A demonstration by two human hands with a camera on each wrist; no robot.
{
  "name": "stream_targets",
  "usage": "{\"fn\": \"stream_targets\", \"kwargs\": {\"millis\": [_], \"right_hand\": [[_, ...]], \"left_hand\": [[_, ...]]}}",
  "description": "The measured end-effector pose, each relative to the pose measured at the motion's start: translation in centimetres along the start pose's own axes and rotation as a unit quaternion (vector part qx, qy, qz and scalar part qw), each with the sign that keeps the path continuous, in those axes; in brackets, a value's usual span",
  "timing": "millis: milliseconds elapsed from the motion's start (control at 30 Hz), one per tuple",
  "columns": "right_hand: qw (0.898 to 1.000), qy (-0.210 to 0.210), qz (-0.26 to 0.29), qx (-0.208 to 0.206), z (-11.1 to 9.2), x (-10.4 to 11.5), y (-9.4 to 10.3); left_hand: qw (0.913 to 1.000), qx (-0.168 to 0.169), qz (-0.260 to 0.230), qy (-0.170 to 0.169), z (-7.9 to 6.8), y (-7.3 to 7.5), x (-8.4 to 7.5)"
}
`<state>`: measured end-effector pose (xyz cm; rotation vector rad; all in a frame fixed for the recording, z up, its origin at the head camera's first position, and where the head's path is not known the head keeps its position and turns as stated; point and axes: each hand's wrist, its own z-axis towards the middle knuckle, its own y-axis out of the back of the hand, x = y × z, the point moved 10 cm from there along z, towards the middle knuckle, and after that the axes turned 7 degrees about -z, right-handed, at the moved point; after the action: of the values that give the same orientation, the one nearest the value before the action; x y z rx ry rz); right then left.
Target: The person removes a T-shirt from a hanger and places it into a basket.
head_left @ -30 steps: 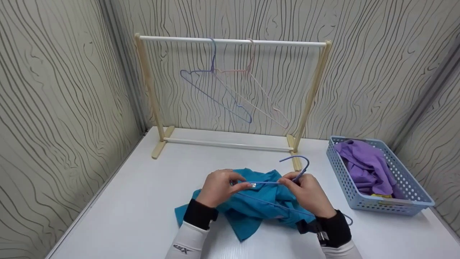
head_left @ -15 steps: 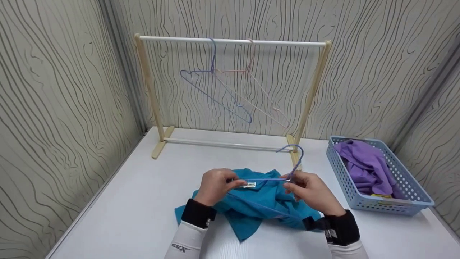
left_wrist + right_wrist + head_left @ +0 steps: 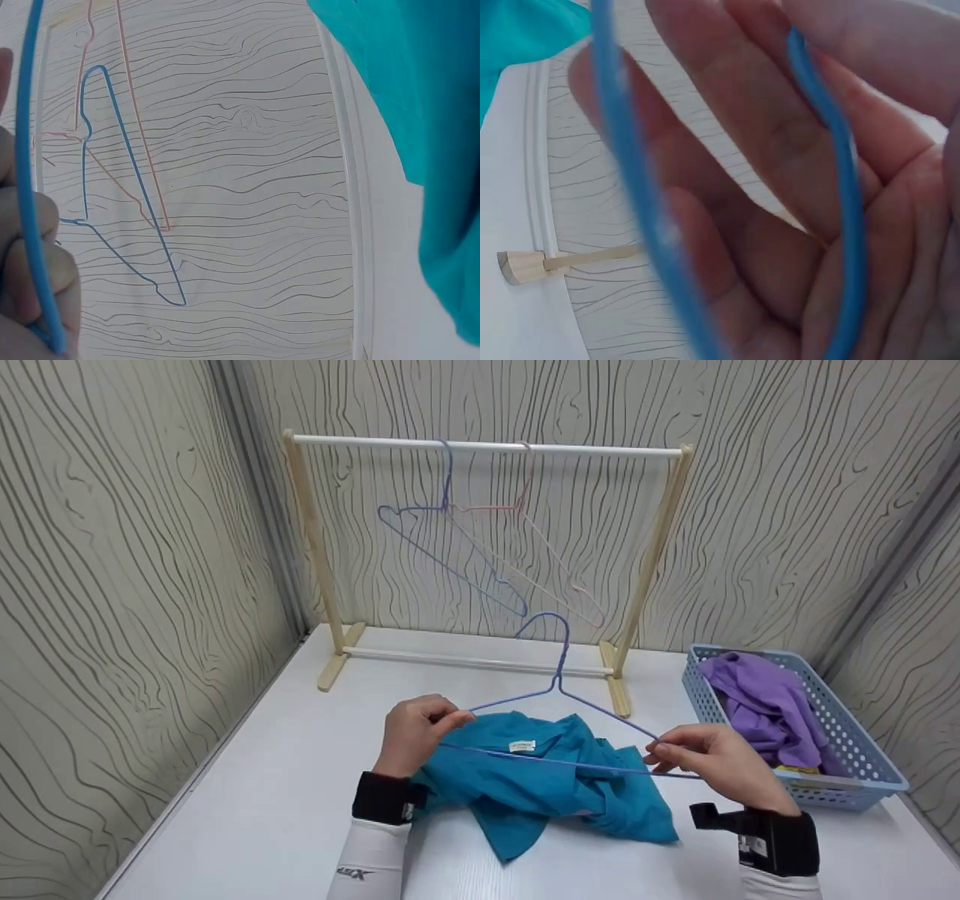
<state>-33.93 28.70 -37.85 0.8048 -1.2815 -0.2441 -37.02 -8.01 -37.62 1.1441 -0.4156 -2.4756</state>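
Note:
Both hands hold a blue wire hanger (image 3: 564,660) upright over a teal garment (image 3: 517,787), its hook at the top. The left hand (image 3: 420,733) grips the hanger's left end; in the left wrist view the blue wire (image 3: 30,187) runs across the curled fingers (image 3: 30,247). On the other side, the right hand (image 3: 720,761) pinches the right shoulder wire between thumb and fingers. Its palm and fingers (image 3: 765,127) show close up in the right wrist view, the hanger's bend lying across the palm. The garment lies crumpled on the table, a white label (image 3: 522,745) showing at its collar.
At the back stands a wooden rack (image 3: 487,445) with a white bar. A blue-purple hanger (image 3: 450,566) and a pink hanger (image 3: 559,559) hang from it. To the right, a light blue basket (image 3: 840,787) holds purple cloth (image 3: 765,705) and something yellow.
The hands have moved apart, and the right hand has gone from the hanger's neck to its right shoulder. The hanger has turned to face forward, its hook higher and further left.

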Motion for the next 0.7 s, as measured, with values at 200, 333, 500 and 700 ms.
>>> {"fn": "stream_targets", "kwargs": {"millis": [200,333,500,700], "right_hand": [[0.999,0.025,0.039,-0.023,-0.3,0.0,0.7],[0.997,0.035,0.034,-0.066,-0.4,0.3,1.3],[0.993,0.061,0.040,-0.098,-0.9,1.2,1.9],[0.987,0.049,0.048,-0.145,-1.5,1.3,2.9]], "left_hand": [[0.9988,-0.002,-0.036,0.033,0.0,0.0,0.9],[0.9980,0.000,-0.043,0.048,0.0,-0.1,1.0],[0.9985,-0.014,-0.027,0.046,0.0,0.2,0.5],[0.9971,-0.059,0.046,0.013,0.2,1.0,-0.3]]}}
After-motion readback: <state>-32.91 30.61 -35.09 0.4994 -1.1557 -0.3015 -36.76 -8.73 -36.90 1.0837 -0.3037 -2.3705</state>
